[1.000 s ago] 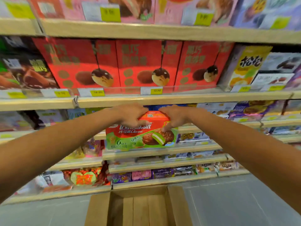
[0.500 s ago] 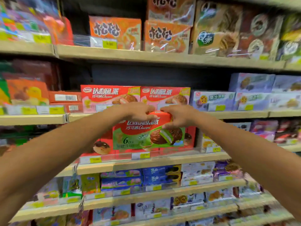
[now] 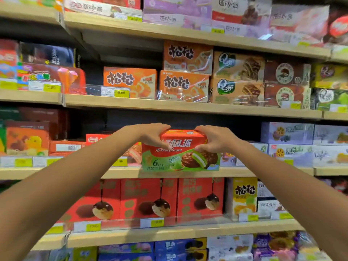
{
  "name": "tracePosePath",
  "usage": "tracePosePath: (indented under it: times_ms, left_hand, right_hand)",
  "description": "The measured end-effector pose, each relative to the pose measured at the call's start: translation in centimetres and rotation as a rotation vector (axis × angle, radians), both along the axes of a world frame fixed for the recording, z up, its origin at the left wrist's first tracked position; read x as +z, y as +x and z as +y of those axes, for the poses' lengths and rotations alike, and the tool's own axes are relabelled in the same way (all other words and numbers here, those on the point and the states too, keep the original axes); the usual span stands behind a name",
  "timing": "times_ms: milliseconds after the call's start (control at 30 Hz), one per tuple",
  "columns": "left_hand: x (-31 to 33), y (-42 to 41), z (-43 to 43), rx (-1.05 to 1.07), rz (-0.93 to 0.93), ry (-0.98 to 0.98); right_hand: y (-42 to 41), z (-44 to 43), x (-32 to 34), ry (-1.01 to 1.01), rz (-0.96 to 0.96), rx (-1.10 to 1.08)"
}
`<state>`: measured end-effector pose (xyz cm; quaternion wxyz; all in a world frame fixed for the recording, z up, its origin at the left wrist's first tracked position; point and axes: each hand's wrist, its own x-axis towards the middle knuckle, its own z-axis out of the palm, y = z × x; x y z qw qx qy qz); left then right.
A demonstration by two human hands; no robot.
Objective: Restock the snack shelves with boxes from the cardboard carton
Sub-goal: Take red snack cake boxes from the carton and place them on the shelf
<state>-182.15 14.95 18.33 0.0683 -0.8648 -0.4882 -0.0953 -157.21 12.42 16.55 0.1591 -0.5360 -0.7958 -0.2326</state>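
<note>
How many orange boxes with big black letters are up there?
3, on one shelf: the left orange box, the lower stacked box beside it, and the upper stacked box on that. More may hide behind.

Wooden shelves (image 3: 188,107) (snack boxes (image 3: 130,81) aboard)

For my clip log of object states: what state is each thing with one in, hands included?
red-and-green chocolate pie box: upright, front toward the camera, held at the shelf edge; resting or not, unclear.
left hand: grips the box's top left corner.
right hand: grips the box's top right corner.
shelf: dark gap behind the box.
</note>
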Motion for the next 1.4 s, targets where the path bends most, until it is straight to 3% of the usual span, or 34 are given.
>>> tracePosePath:
  times_ms: [500,1400]
  left_hand:
    - [-0.1,3.5,4.1,-0.012,-0.027,0.290]
    - [-1.6,2.8,6.9,0.141,0.106,0.484]
  right_hand:
    - [5.0,6.2,2.0,0.091,0.044,0.082]
    - [3.4,9.7,-0.4,0.217,0.013,0.037]
